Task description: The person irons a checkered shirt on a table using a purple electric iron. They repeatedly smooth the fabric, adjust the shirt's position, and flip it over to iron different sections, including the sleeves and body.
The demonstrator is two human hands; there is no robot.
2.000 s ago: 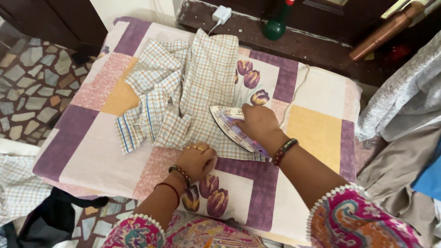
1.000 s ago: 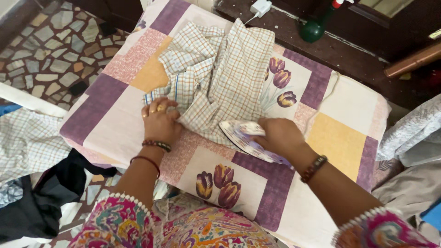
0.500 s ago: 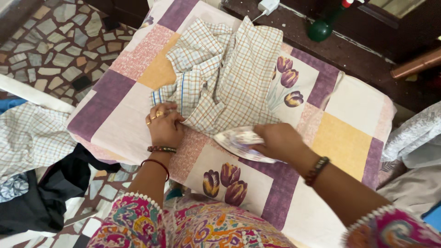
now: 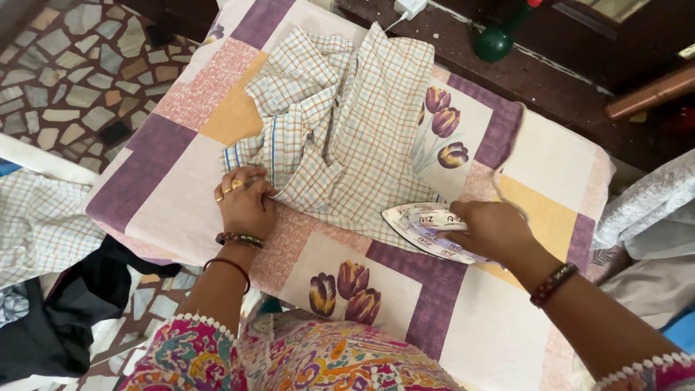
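Note:
A crumpled checked shirt (image 4: pixel 340 123) lies on a table covered with a patchwork cloth (image 4: pixel 152 181) showing purple tulips. My left hand (image 4: pixel 245 199) presses down on the shirt's near left edge, fingers closed over the fabric. My right hand (image 4: pixel 492 230) grips the handle of a white and purple clothes iron (image 4: pixel 423 228). The iron rests flat at the shirt's near right corner, its tip pointing left. Its cord (image 4: pixel 507 156) runs back across the cloth.
A green bottle (image 4: pixel 494 40) and a white plug adapter (image 4: pixel 409 7) stand on the dark ledge behind the table. Clothes are heaped at the right (image 4: pixel 651 210) and on the stone floor at the left (image 4: pixel 43 239). A brown cylinder (image 4: pixel 651 90) lies at the back right.
The iron has slid to the right along the shirt's near edge. My left hand stays pressed on the shirt's left edge. The camera view has shifted slightly.

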